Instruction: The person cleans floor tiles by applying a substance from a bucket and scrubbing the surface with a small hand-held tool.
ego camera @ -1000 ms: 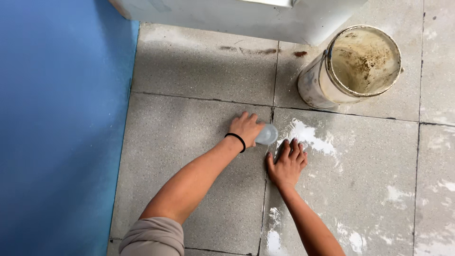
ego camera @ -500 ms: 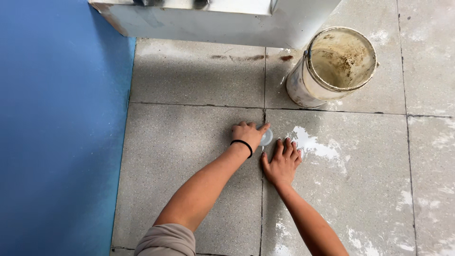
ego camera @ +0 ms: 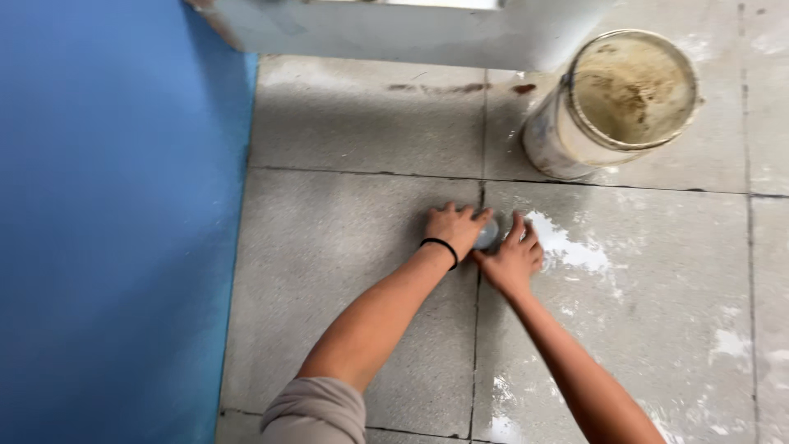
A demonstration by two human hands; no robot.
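Note:
My left hand point(ego camera: 454, 228), with a black band on the wrist, is closed around a small pale blue-grey object point(ego camera: 488, 233) pressed onto the grey tile floor point(ego camera: 353, 247) at a grout line. My right hand point(ego camera: 512, 256) lies flat on the tile just right of it, fingers apart, its fingertips touching the object's side. Most of the object is hidden under my left hand. A smear of white powder or paste point(ego camera: 567, 245) lies on the tile right of my right hand.
A dirty round bucket point(ego camera: 618, 103) with brownish residue inside stands at the upper right. A blue wall point(ego camera: 107, 222) fills the left side. A white-grey ledge or fixture point(ego camera: 411, 29) runs along the top. More white smears point(ego camera: 731, 341) dot the right tiles.
My right hand has moved up closer to the left hand and the small object. The view has shifted slightly; the left hand stays on the object.

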